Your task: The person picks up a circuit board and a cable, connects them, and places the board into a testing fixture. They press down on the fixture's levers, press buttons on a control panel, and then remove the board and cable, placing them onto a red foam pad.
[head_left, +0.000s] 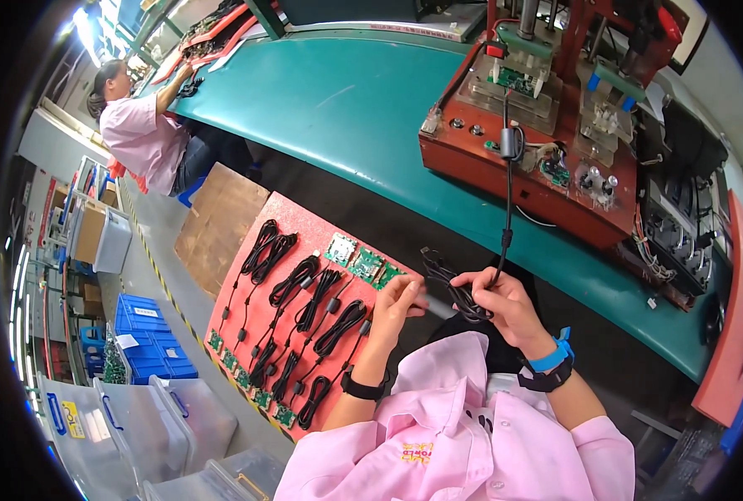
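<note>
My right hand (509, 307) is closed around a coiled black cable (465, 302) in front of my chest. From that hand the cable rises to a red test fixture (528, 159), passing a black cylindrical ferrite core (507, 144). Its other end reaches a green circuit board (513, 80) seated in the fixture. My left hand (395, 307) hovers by the right edge of a pink foam board (292, 215), apart from the coil. Its fingers are loosely bent and slightly apart, with nothing visible between them. Green circuit boards (365, 263) lie on the foam nearby.
Several bundled black cables (338, 327) with small boards lie on the foam. The green bench (346, 100) runs across ahead. A co-worker (142, 125) in pink sits far left. Blue crates (150, 338) and clear plastic bins (129, 426) stand lower left; another pink panel (735, 334) is at right.
</note>
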Action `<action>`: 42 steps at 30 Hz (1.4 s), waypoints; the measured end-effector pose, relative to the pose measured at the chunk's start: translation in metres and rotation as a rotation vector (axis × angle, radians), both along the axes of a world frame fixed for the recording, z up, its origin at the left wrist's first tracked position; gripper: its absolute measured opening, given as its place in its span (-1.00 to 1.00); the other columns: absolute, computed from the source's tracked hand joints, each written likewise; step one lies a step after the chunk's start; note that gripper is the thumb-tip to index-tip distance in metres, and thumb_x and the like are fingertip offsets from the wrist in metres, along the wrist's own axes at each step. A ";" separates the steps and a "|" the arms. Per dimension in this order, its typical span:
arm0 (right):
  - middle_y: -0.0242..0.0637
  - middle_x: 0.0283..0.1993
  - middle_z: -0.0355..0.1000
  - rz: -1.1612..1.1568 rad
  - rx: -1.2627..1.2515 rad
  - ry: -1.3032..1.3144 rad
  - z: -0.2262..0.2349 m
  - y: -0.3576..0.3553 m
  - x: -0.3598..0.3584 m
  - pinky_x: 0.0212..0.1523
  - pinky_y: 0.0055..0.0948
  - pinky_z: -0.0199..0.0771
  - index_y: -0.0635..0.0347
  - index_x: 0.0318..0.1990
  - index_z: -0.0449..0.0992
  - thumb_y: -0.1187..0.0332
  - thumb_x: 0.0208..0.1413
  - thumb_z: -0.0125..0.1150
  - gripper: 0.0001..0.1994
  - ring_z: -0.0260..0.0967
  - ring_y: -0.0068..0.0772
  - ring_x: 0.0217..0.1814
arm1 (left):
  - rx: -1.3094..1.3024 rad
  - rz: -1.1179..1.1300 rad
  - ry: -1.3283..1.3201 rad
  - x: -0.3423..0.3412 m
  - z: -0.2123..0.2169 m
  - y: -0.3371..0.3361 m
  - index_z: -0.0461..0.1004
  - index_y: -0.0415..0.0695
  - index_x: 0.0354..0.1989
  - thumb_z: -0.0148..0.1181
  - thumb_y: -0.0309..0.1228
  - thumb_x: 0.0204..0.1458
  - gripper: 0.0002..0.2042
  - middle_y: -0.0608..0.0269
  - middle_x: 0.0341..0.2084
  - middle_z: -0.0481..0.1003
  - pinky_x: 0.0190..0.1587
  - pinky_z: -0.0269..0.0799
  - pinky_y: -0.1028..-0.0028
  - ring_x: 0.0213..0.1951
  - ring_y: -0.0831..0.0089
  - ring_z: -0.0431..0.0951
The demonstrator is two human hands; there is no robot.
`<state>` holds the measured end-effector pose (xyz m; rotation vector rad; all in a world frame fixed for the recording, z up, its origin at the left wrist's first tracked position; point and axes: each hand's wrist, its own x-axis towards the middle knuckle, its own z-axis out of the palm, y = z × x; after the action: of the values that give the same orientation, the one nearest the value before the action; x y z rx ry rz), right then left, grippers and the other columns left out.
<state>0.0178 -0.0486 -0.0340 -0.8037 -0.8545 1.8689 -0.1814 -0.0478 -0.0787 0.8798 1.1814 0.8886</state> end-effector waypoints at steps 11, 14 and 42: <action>-0.09 -0.14 0.31 0.078 0.068 -0.036 0.007 0.003 -0.011 -0.15 -0.50 0.33 0.21 -0.55 0.29 0.49 -0.19 0.11 -0.90 0.32 -0.48 -0.27 | 0.125 0.035 0.044 -0.004 -0.001 0.039 0.26 -0.23 0.02 -0.09 -0.31 0.07 -0.64 0.29 -0.18 0.36 -0.18 0.29 0.56 -0.22 0.61 0.37; -0.13 -0.14 0.32 0.092 0.093 -0.043 0.006 0.003 -0.014 -0.20 -0.57 0.29 0.20 -0.54 0.29 0.51 -0.19 0.09 -0.91 0.27 -0.56 -0.29 | 0.311 0.076 0.056 -0.005 0.006 0.045 0.25 -0.23 0.02 -0.06 -0.34 0.05 -0.63 0.31 -0.23 0.39 -0.18 0.27 0.60 -0.23 0.61 0.38; -0.22 -0.43 0.43 0.004 0.476 -0.763 0.030 -0.013 0.019 -0.33 -0.50 0.36 0.31 -0.37 0.45 0.39 -0.01 0.02 -0.84 0.40 -0.42 -0.38 | 0.606 -0.120 0.359 0.015 0.134 0.113 0.22 -0.29 -0.29 -0.07 -0.50 0.00 -0.86 0.26 -0.75 0.28 -0.70 0.19 0.56 -0.75 0.57 0.27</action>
<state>0.0371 -0.0613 -0.0043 -1.2094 -1.6883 1.2484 -0.1663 0.0647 0.0553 1.6389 1.1569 1.0357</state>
